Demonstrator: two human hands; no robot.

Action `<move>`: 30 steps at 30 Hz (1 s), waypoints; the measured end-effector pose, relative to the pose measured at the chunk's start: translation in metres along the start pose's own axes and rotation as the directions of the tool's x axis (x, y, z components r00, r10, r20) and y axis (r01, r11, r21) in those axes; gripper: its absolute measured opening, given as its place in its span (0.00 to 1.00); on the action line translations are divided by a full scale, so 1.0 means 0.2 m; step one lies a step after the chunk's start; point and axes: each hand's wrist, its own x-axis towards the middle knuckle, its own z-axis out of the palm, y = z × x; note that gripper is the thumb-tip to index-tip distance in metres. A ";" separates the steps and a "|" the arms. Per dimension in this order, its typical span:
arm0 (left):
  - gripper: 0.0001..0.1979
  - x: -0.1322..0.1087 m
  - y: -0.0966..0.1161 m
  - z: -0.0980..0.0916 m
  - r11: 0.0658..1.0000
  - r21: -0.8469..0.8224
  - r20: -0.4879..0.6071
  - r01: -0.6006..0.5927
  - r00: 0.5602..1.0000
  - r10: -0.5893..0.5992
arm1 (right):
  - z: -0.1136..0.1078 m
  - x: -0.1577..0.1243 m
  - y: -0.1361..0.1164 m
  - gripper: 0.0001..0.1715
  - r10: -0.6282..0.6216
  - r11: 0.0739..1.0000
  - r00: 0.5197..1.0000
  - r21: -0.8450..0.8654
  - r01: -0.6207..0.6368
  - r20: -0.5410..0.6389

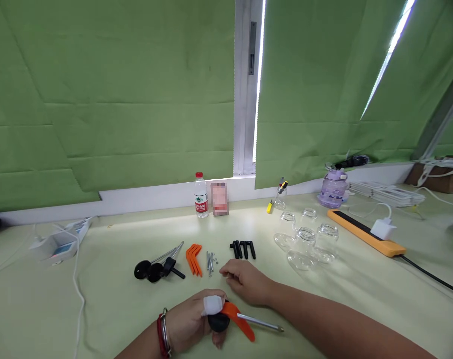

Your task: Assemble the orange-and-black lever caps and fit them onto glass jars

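Observation:
My left hand (196,321), with a white wrap on one finger and red and metal bracelets at the wrist, is closed round a tool (236,319) made of a black knob, an orange lever and a metal rod that points right. My right hand (244,281) lies knuckles up just behind it, fingers curled toward the small metal screws (210,262); whether it holds anything is hidden. In a row behind lie black knobs with metal rods (157,268), several orange levers (194,258) and several black handles (243,249).
Several clear glass jars (304,241) lie at the right, beside an orange power strip (364,232) with a white charger. A water bottle (201,195) and a purple jug (333,188) stand by the green-curtained wall. At the left lies a white device (58,245) with cables.

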 end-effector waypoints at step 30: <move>0.18 0.01 0.01 -0.03 0.998 -0.063 0.068 -0.024 0.997 0.028 | 0.07 0.25 0.01 0.08 -0.541 0.471 0.791 -0.676 0.566 0.286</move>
